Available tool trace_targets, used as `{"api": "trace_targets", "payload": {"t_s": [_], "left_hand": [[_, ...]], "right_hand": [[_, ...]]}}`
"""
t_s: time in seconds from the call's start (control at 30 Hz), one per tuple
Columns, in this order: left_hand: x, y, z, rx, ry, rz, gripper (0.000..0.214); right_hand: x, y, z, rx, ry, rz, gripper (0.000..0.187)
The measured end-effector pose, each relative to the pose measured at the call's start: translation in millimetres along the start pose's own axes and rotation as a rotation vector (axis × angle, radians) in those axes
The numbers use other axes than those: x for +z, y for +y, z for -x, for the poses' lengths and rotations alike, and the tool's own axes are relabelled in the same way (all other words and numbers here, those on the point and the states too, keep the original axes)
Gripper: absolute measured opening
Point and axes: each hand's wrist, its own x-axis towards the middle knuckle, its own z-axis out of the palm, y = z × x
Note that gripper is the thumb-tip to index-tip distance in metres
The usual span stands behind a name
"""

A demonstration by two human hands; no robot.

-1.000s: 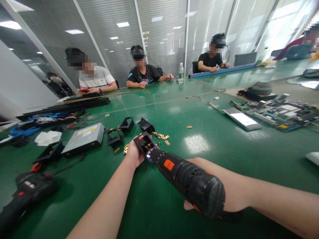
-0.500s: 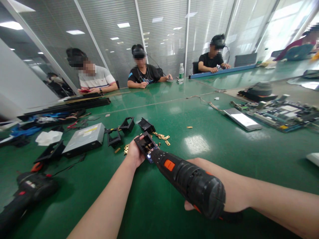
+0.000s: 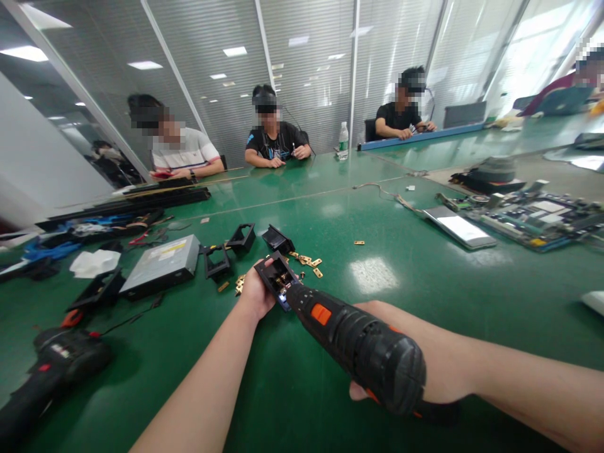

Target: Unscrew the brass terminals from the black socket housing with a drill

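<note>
My left hand (image 3: 257,290) is closed around a black plastic housing (image 3: 271,267) with an open face and metal parts inside. In my right hand (image 3: 377,321) is a black and orange cordless drill (image 3: 349,336), its nose pointing into the lower end of that housing. The nose hides the bit and the spot it meets. Small brass plates (image 3: 306,259) lie just beyond the housing, and more brass pieces (image 3: 240,286) sit beside my left fingers. Similar black frames, one on its side (image 3: 277,239) and another upright (image 3: 217,263), stand behind my left hand.
On the left lie a silver optical drive (image 3: 163,264), a second drill (image 3: 61,358) and white tissue (image 3: 94,263). A circuit board assembly (image 3: 542,214) and a flat silver device (image 3: 460,226) are at right. Several people sit across the green table (image 3: 302,195), near a water bottle (image 3: 343,139).
My hands, the housing and the drill hold almost the same position. Across the table, the middle person's raised hand has drawn inward to the left.
</note>
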Motion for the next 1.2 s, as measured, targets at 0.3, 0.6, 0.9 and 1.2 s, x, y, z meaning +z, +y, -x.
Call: {"api": "trace_targets", "payload": {"t_s": [0.3,0.6,0.9,1.2], "left_hand": [[-1.5,0,0,0.005,-0.018,0.005,0.021],[-0.6,0,1,-0.004,-0.013,0.013,0.019],[-2.3,-1,-1,-0.02,0.001,0.014,0.023],[-2.3,0,0,-0.015,-0.005,0.005,0.023]], "right_hand": [[1,-2,2,-0.02,0.021,0.031,0.019],[1,-7,3,-0.031,0.016,0.011,0.017],[1,-7,2,-0.004,0.041,0.049,0.017],[1,-10,5,0.015,0.032,0.104,0.017]]}}
